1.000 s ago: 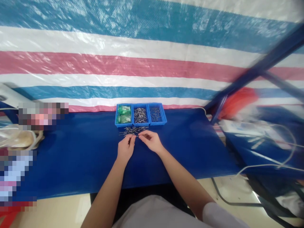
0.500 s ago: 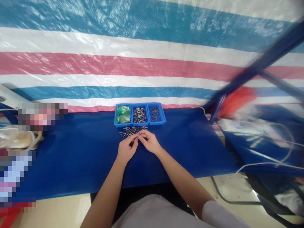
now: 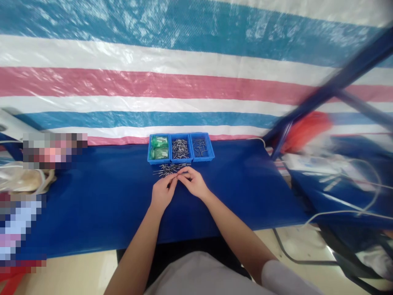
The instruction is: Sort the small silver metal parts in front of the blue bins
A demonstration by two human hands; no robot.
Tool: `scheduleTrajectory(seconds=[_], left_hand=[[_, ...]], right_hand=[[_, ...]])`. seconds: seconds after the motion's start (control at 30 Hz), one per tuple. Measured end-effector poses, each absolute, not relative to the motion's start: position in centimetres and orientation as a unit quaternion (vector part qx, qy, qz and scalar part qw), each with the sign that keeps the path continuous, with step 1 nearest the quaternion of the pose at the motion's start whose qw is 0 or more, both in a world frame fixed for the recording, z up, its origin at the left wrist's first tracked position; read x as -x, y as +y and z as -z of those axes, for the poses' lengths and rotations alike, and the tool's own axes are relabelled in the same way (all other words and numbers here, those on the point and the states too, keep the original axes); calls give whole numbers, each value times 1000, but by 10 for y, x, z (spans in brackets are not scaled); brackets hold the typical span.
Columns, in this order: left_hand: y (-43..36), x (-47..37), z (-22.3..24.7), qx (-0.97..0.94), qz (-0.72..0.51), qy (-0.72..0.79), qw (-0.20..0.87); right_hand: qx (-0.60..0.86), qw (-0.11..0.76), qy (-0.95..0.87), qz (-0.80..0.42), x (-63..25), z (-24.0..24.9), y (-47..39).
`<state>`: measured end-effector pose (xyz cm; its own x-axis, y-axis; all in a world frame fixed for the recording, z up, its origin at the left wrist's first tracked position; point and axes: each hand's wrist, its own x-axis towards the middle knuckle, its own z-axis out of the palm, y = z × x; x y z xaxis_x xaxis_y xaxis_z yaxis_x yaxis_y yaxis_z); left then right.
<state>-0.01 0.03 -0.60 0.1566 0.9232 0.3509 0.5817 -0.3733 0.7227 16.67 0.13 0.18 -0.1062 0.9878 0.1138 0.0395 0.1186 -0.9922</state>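
Note:
My left hand (image 3: 162, 190) and my right hand (image 3: 193, 182) meet fingertip to fingertip over the blue table. Both are closed in a pinch; whatever lies between the fingertips is too small or too hidden to name. Just beyond them lies a loose pile of thin metal pins (image 3: 168, 168). Behind the pile stand three joined blue bins. Green packets (image 3: 160, 153) fill the left bin (image 3: 148, 155), many short metal pins (image 3: 180, 148) the middle one (image 3: 181, 161), and thinner dark metal pieces (image 3: 200, 147) lie in the right one (image 3: 210, 152).
The blue tabletop (image 3: 101, 205) runs up to a striped plastic sheet (image 3: 184, 86). Blue metal frame bars (image 3: 307, 98) rise at the right, beside a red bag (image 3: 307, 129) and a white cable (image 3: 334, 212). A clear bag (image 3: 23, 178) sits at the left edge.
My hands have shifted very slightly, with the fingertips still pressed together. The bins and the pile of pins stay where they were.

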Motion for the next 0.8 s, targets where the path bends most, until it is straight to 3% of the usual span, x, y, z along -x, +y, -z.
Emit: scheduleTrajectory(seconds=[0.8], left_hand=[[-1,1,3,-707,-385,528,270]], right_hand=[[492,463,-607,-419,-172,-4,3]])
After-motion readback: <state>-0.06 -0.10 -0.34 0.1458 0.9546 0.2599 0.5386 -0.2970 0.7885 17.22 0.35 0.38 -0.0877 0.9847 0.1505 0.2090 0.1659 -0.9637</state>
